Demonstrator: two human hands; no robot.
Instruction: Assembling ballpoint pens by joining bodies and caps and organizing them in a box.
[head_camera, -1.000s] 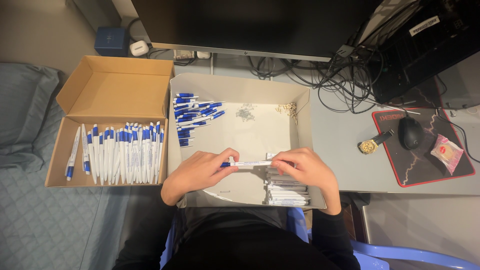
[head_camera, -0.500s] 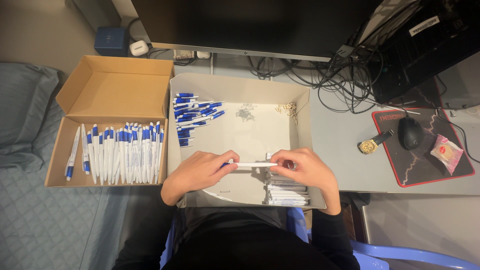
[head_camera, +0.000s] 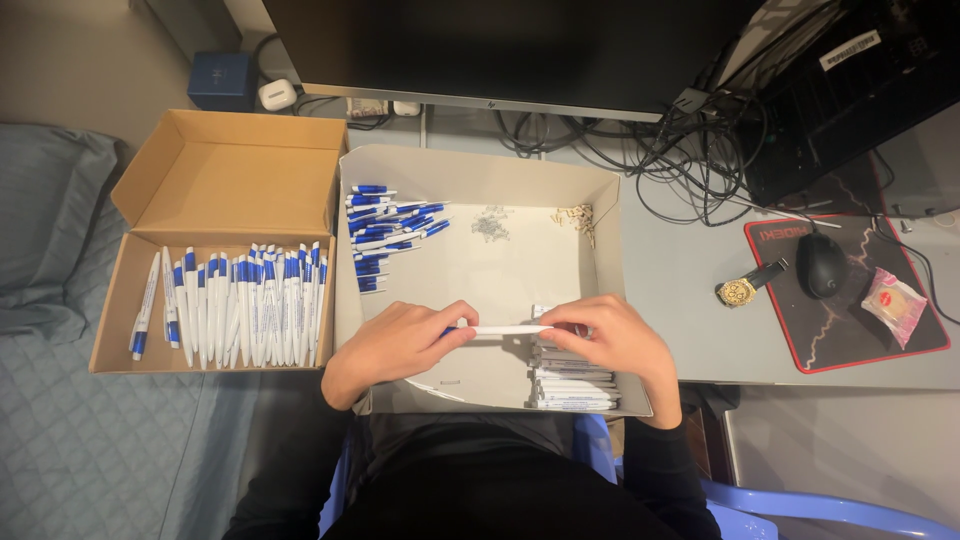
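Note:
My left hand (head_camera: 400, 343) and my right hand (head_camera: 610, 340) hold the two ends of one white pen (head_camera: 508, 329) level above a pale cardboard tray (head_camera: 470, 170). The left fingers cover the pen's blue end. Under my right hand lies a stack of white pen barrels (head_camera: 572, 385). Loose blue pen parts (head_camera: 385, 225) are heaped in the tray's far left corner. Small springs (head_camera: 490, 225) and small pale bits (head_camera: 578, 217) lie at the tray's far side.
An open brown box (head_camera: 215, 170) on the left holds a row of finished blue-and-white pens (head_camera: 235, 308). A monitor (head_camera: 500, 45) and tangled cables (head_camera: 690, 150) are behind the tray. At right, a wristwatch (head_camera: 742, 288), a mouse (head_camera: 822, 265) on a red-edged pad, a wrapped snack (head_camera: 893, 303).
Both hands have stayed over the tray's near side. The left fingers have slid along the pen and now cover its blue end.

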